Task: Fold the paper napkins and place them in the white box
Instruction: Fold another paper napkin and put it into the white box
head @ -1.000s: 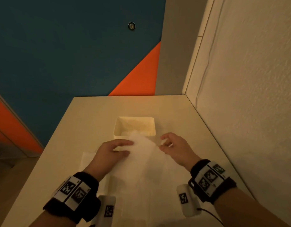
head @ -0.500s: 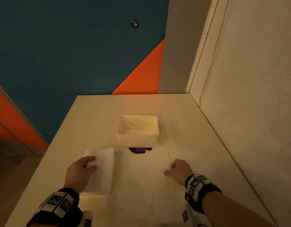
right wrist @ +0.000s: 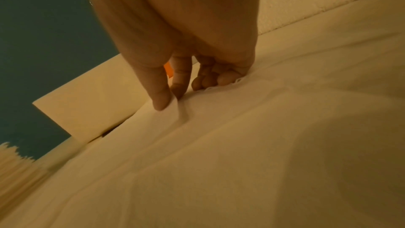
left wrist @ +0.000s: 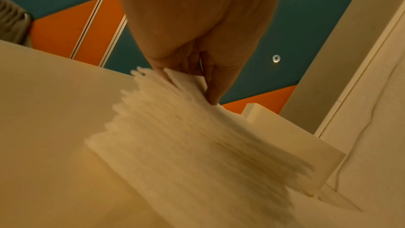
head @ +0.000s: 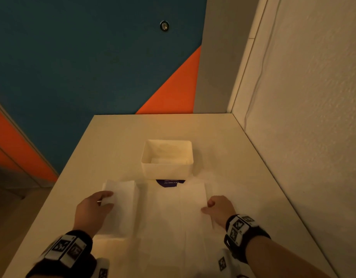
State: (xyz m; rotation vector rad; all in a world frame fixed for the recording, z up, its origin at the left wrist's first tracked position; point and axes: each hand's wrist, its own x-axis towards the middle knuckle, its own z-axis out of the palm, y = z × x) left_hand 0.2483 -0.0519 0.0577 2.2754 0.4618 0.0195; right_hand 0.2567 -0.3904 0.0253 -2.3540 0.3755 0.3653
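Observation:
The white box stands mid-table with folded napkins lying inside. Just in front of it, several white paper napkins lie flat. My left hand pinches the left edge of a narrow folded napkin; in the left wrist view the thumb and fingers of this left hand clamp that napkin, which is blurred. My right hand pinches the right edge of the wide middle napkin. In the right wrist view the right hand bunches the middle napkin between thumb and forefinger, with the box behind it.
A purple sticker shows on the table between the box and the napkins. A textured white wall runs along the right edge. The left table edge drops to a blue and orange floor.
One second ago both hands were at the box with a napkin. They have drawn back toward me, the left onto the left napkin and the right onto the middle napkin's edge.

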